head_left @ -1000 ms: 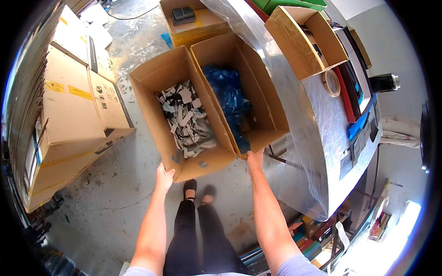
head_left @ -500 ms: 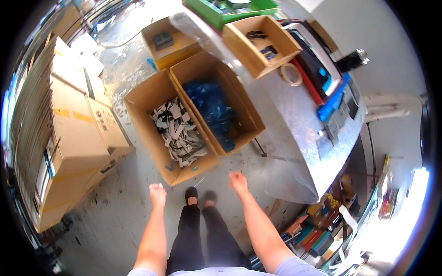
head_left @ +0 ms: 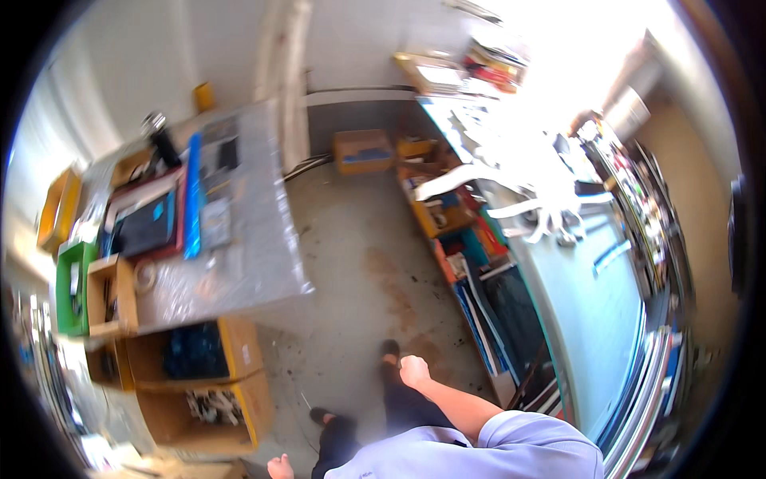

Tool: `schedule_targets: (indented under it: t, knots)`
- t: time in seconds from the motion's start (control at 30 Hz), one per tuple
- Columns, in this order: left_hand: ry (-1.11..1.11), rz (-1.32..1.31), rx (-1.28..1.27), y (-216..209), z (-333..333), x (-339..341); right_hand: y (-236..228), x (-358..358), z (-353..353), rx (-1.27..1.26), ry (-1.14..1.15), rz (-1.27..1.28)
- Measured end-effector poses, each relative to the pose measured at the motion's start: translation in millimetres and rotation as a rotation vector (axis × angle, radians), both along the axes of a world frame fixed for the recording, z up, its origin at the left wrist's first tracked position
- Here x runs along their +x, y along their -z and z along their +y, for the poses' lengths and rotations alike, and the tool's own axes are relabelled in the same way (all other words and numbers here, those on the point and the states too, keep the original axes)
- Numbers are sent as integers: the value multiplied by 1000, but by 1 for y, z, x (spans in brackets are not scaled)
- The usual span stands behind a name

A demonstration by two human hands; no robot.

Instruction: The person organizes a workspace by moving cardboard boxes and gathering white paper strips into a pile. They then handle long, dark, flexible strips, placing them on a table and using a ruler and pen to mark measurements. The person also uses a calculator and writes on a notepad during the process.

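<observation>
My right hand (head_left: 413,370) hangs in front of my body over the grey floor, its fingers curled closed with nothing showing in them. Low at the bottom edge is my left hand (head_left: 279,468), slightly blurred, also curled and with no object visible. Nearest to the left hand stands a cardboard box of cut scraps (head_left: 255,415). Against it is another cardboard box (head_left: 238,351) with dark blue plastic inside. Neither hand touches a thing.
A plastic-covered table (head_left: 263,239) on the left bears a black tray (head_left: 144,227), a wooden box (head_left: 112,297) and a green bin (head_left: 73,287). Grey floor (head_left: 343,255) runs between it and a glass-topped workbench (head_left: 570,319) with shelves below. A carton (head_left: 363,152) sits far ahead.
My view and body have turned right, so the boxes and covered table now lie to the left and the workbench has come into view. Both hands stay without any visible object.
</observation>
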State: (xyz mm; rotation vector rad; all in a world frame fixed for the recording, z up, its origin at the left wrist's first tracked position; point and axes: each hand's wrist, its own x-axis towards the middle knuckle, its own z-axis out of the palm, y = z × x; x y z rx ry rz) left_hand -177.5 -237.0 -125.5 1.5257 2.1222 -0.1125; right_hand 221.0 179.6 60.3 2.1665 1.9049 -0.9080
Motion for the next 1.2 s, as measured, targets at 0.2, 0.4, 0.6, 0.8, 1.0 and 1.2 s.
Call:
schedule_targets:
  t: [0.2, 0.4, 0.6, 0.8, 1.0, 1.2]
  knots:
    - [-59, -126, -162, -79, 248, 76, -10, 146, 47, 148, 227, 189]
    - [-29, -314, 59, -81, 505, 216, -68, 282, 119, 291, 343, 304]
    - [100, -638, 313, -214, 713, 442, -128, 394, 177, 454, 473, 369]
    - [853, -893, 580, -320, 821, 637, -155, 410, 252, 647, 769, 511]
    - [882, -655, 741, -320, 891, 744, -161, 376, 278, 567, 906, 624]
    - [1174, -555, 953, -334, 954, 774, -152, 382, 269, 487, 1141, 502]
